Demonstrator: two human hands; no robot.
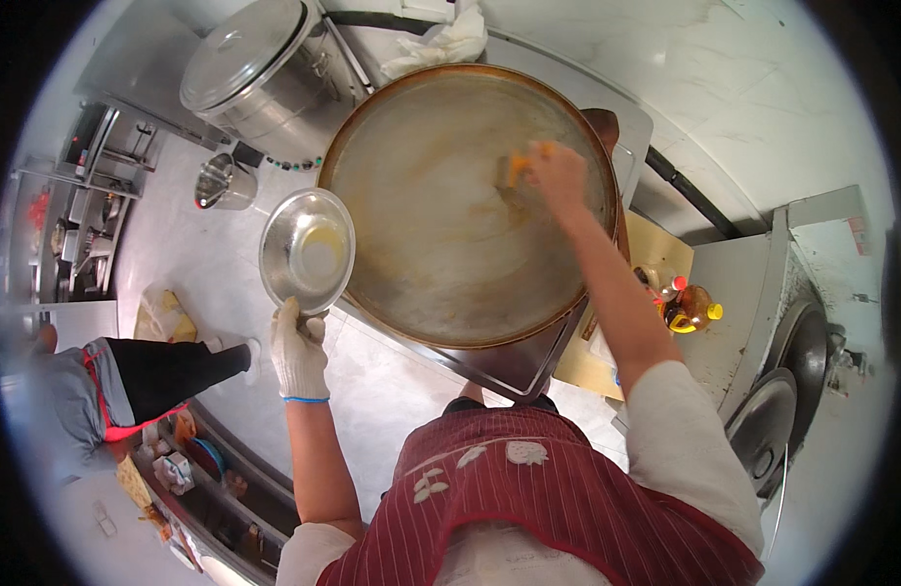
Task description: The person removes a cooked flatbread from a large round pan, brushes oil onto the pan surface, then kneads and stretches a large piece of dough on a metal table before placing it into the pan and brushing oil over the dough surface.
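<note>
A wide round metal griddle pan (435, 220) with a browned rim lies in front of me, its surface streaked with a thin yellowish film. My right hand (558, 179), bare, grips a small orange-handled scraper or brush (516, 172) over the pan's right half; motion blur hides its exact kind. A white knitted glove with a blue cuff covers my left hand (299, 344), which holds a shallow metal bowl (307, 249) by its near edge. The bowl is tilted beside the pan's left rim and has a little yellowish liquid in it.
A big lidded steel pot (274, 95) stands beyond the pan at the left, with a steel bucket (227, 183) on the floor. Bottles (690, 308) stand at the right near woks (765, 417) against the wall. Another person (150, 381) stands at the far left beside shelving.
</note>
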